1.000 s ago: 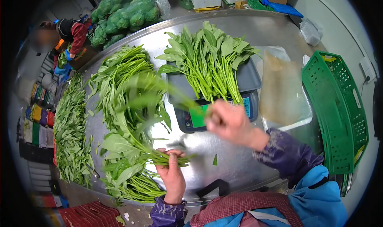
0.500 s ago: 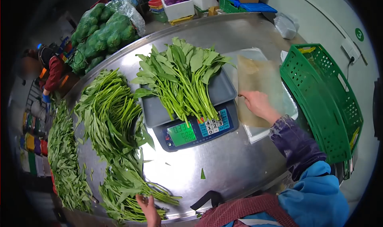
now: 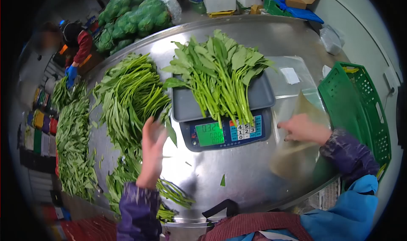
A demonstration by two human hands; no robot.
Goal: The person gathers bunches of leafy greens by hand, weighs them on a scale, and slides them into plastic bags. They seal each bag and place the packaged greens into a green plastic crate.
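Note:
A bunch of leafy green stems (image 3: 224, 78) lies across the grey pan of a digital scale (image 3: 229, 133) with a lit green display. My left hand (image 3: 153, 150) is raised left of the scale, fingers apart and empty, a little blurred. Behind it is a large heap of the same greens (image 3: 127, 97), with a smaller bunch (image 3: 123, 184) nearer me. To the right of the scale, my right hand (image 3: 306, 128) pinches a brownish sheet (image 3: 292, 162), which is bent and smeared by motion. Under it lie clear plastic bags (image 3: 292, 65).
A green crate (image 3: 352, 118) stands at the right edge. More greens (image 3: 74, 152) line the far left, where a person's blue-gloved hand (image 3: 71, 75) touches them. Net sacks of round green vegetables (image 3: 140, 18) and a white box (image 3: 218, 3) stand beyond the table.
My left hand has left the near bunch and risen toward the scale. My right hand has drawn the brownish sheet toward me, uncovering the clear bags. The camera view has shifted.

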